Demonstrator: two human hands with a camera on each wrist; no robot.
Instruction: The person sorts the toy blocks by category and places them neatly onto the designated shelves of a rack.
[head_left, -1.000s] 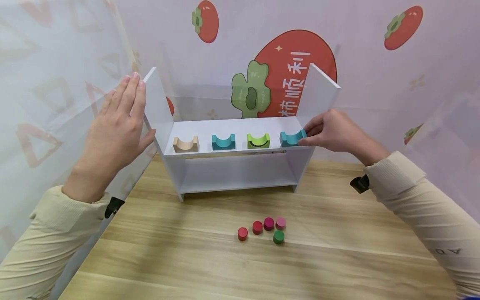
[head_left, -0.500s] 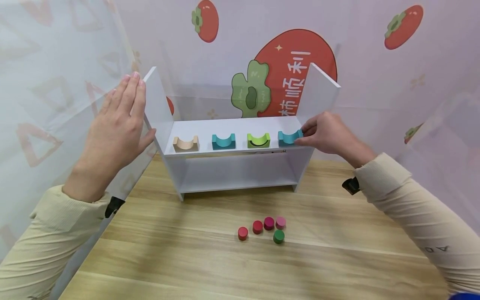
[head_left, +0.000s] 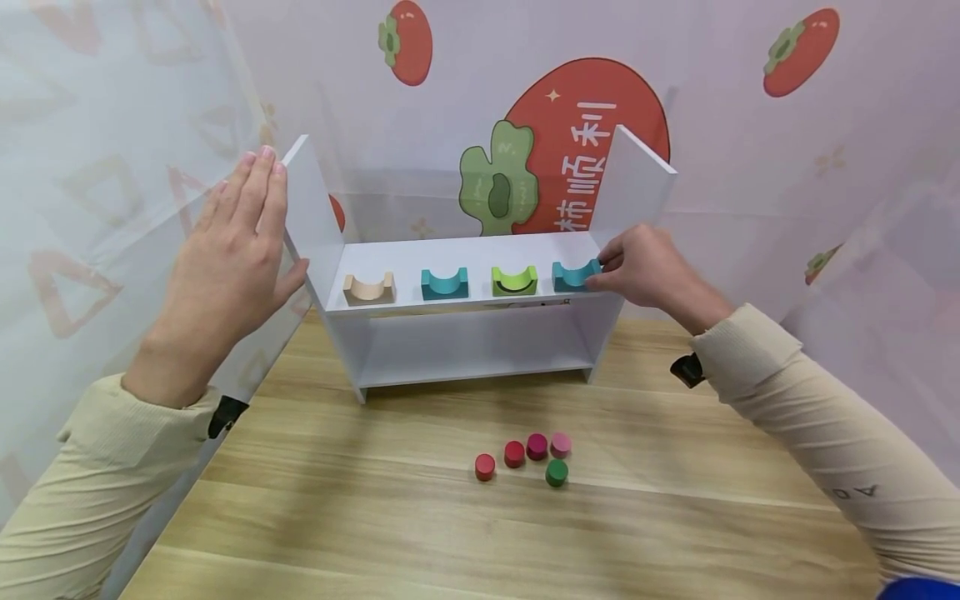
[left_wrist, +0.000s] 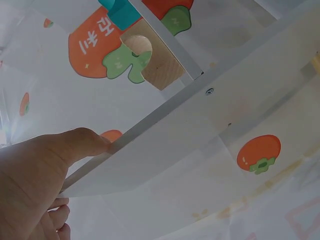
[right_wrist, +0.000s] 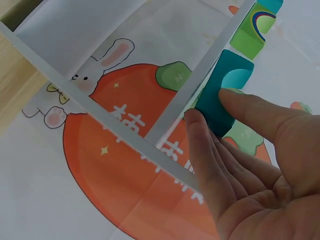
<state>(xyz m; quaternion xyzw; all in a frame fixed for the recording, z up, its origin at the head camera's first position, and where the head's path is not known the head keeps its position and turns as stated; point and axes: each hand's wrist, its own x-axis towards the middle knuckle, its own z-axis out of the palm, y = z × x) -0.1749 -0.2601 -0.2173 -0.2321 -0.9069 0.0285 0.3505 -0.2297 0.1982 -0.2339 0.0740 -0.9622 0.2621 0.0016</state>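
Observation:
In the head view, a white two-tier shelf (head_left: 465, 383) with raised side panels stands on the wooden table. My left hand (head_left: 228, 250) rests with straight fingers along the outside of the left side panel (head_left: 311, 208), its thumb at the panel's front edge (left_wrist: 107, 150). At the right end of the upper board, my right hand (head_left: 645, 267) pinches a teal block (right_wrist: 225, 90) with a curved notch between thumb and fingers. To its left on that board sit a green notched block (head_left: 514, 287), another teal one (head_left: 445, 290) and a plain wooden one (head_left: 369, 295).
On the table before the shelf lie several small cylinders: a red one (head_left: 484, 467), a green one (head_left: 557, 473) and a pink one (head_left: 561, 444) among them. The right side panel (head_left: 630, 183) rises beside my right hand. A patterned cloth (head_left: 720, 150) hangs behind.
My right hand has shifted slightly left along the upper board, and the pinched teal block has moved with it toward the green one. My left hand stays at the side panel.

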